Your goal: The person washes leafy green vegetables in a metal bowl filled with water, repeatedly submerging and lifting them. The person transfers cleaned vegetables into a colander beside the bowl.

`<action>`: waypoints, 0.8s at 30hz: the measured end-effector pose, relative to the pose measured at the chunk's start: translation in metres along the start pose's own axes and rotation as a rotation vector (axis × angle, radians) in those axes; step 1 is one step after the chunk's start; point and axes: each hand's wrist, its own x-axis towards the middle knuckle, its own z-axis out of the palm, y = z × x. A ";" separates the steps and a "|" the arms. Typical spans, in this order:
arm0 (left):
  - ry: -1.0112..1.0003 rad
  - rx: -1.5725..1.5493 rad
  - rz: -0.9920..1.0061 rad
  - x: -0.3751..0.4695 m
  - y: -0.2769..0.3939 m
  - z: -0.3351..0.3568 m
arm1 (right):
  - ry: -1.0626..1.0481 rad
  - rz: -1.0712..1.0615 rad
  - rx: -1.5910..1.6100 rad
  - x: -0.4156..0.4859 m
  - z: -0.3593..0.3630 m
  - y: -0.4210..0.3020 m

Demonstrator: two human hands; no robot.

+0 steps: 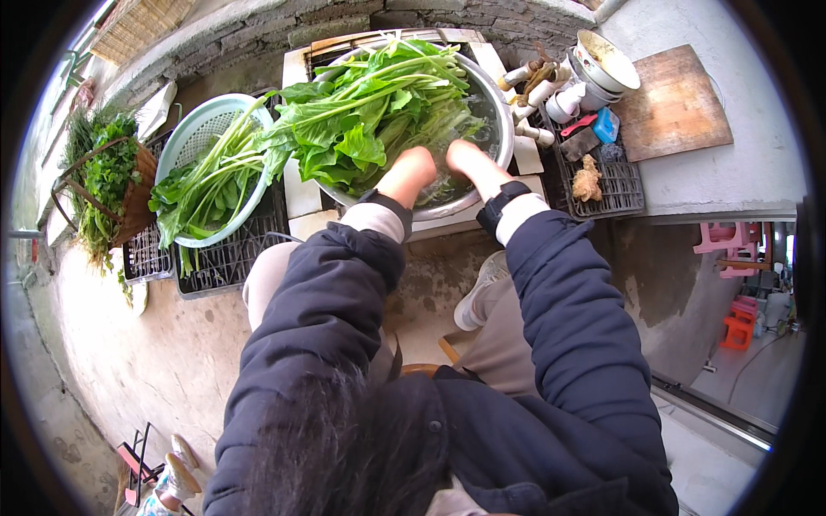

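A large metal basin (508, 126) filled with water stands before me on a tiled ledge. Long-stemmed leafy greens (361, 109) are heaped over its left and far side, some of them under the water. My left hand (418, 166) dips into the water at the near side, close to the heap. Beside it, my right hand (466, 158) also reaches in, a little apart from the left. The fingers of both hands are hidden below the surface, where bits of green show, so any hold on them cannot be made out.
Left of the basin, a pale green plastic colander (169, 169) holds more greens on black crates (226, 267). A wicker basket (137, 200) of herbs stands beyond. At right are a crate (616, 187) with a ginger root (586, 179), stacked bowls (606, 61) and a wooden cutting board (677, 103). Another person's feet (181, 471) show lower left.
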 end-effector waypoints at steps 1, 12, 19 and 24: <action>-0.040 -0.008 -0.013 0.002 0.000 -0.001 | 0.008 0.036 0.035 0.000 0.004 -0.001; -0.286 -1.552 -0.205 -0.013 -0.029 -0.015 | -0.015 -0.379 0.914 -0.060 -0.060 0.015; -0.357 -1.506 -0.239 -0.019 -0.022 -0.021 | 0.164 -0.225 0.736 -0.064 -0.048 0.008; -0.378 -1.379 -0.230 -0.020 -0.024 -0.022 | 0.027 -0.143 0.795 -0.068 -0.054 0.005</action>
